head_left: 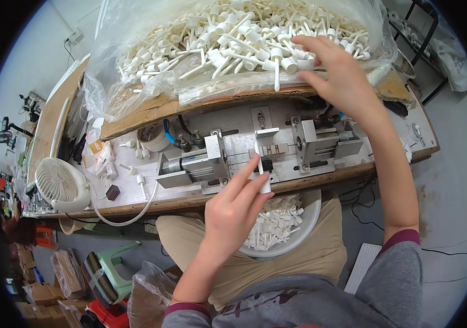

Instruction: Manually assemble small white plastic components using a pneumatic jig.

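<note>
My left hand (232, 210) pinches a white plastic cap with a thin stem (266, 187), in front of the middle of a metal clamping fixture (271, 150). The stem points away from me, toward the fixture's small block. Above the near right side of a large heap of similar white stemmed caps (228, 41), my right hand (338, 74) is open, its thumb and fingers apart. One cap (277, 65) hangs stem-down over the heap's front edge, left of that hand. Whether the right fingertips touch any cap is hard to tell.
Clear plastic sheeting (105, 65) and a cardboard edge (151, 112) hold the heap. Air cylinders (192, 164) flank the fixture. A white fan (61, 183) stands at left, near loose caps (141, 183) and a tape roll (154, 136). A basket of caps (312, 218) rests on my lap.
</note>
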Available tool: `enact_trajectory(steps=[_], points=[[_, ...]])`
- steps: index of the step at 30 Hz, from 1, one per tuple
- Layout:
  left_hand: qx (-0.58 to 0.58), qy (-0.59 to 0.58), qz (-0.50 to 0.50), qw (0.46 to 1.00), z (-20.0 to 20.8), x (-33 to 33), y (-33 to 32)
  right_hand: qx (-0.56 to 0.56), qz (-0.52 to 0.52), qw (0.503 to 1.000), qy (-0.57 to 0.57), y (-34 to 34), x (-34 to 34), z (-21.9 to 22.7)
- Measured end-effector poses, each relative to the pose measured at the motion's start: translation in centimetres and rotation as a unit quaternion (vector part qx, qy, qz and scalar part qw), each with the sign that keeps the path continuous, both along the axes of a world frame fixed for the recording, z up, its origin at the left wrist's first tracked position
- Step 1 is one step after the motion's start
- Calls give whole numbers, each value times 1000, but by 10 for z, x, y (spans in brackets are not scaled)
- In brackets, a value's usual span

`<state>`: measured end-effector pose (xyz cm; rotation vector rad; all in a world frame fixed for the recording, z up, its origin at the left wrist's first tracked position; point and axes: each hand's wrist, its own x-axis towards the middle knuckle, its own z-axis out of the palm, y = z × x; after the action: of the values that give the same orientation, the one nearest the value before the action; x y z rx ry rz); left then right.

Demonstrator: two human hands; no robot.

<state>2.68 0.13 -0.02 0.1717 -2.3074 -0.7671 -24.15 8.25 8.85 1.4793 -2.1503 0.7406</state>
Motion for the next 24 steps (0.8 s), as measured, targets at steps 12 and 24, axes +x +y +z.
enact_trajectory(steps=[12, 24], points=[[-156, -123, 51, 979, -14, -22, -6, -47, 114, 946, -299, -13, 12, 1], [-11, 74, 40, 996, 58, -55, -53, -26, 150, 980, -127, 66, 110, -71]])
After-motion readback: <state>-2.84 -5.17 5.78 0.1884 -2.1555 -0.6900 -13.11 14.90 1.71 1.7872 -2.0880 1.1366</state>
